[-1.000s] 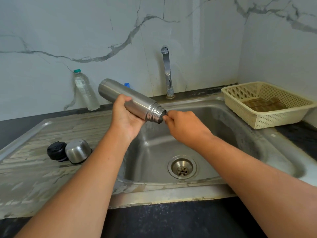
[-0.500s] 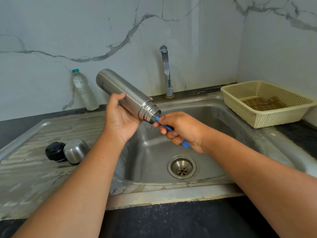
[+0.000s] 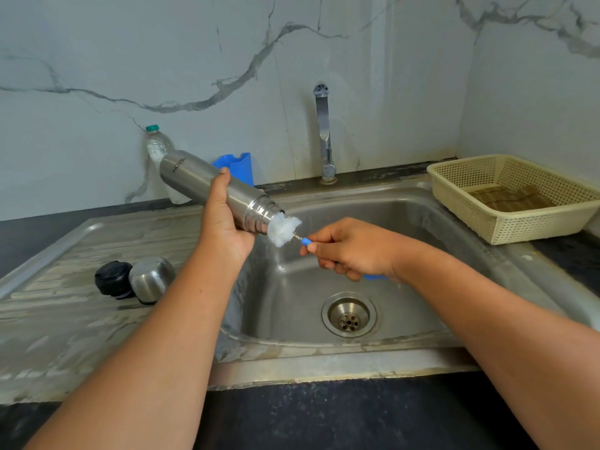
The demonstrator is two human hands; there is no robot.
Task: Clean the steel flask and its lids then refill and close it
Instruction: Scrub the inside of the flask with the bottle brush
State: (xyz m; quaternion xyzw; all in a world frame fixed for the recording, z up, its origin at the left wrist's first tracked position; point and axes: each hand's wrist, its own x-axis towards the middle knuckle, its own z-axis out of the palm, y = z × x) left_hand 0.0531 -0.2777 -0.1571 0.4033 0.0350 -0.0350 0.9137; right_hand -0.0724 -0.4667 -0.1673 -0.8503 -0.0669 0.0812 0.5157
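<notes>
Grips the cylindrical brushed-steel flask (image 3: pixel 207 185) in the left hand (image 3: pixel 224 228), fingers and thumb curled round the barrel just behind the threaded neck. Holds it aloft and tilted, base up and away to that hand's left, open mouth angled down toward the right hand (image 3: pixel 350 251); judged so as to let water and suds run out rather than pool inside. Clasps the blue handle of the white-bristled bottle brush (image 3: pixel 282 229) in the right hand, fingers curled tight, with the handle's end showing past the heel of the palm. Finds the bristle head at the flask mouth, partly inside and partly fluffed out past the rim; cannot tell whether going in or coming out. Works with both hands over the stainless steel sink basin (image 3: pixel 406 228), with the round steel drain (image 3: pixel 349 315) below the right hand, presumably to catch drips. Records the black plastic stopper (image 3: pixel 113 279) and the domed steel cup lid (image 3: pixel 152 278) touching each other, below and to the left of the left hand on the steel draining bench (image 3: pixel 65 319), set clear of the work and apparently awaiting their own wash. Records the chrome tap (image 3: pixel 324 131) beyond the right hand, with no water seen running. Judges the step in hand as scrubbing the flask interior, with refilling and closing not yet begun. Flags a slip risk at the wet barrel.
</notes>
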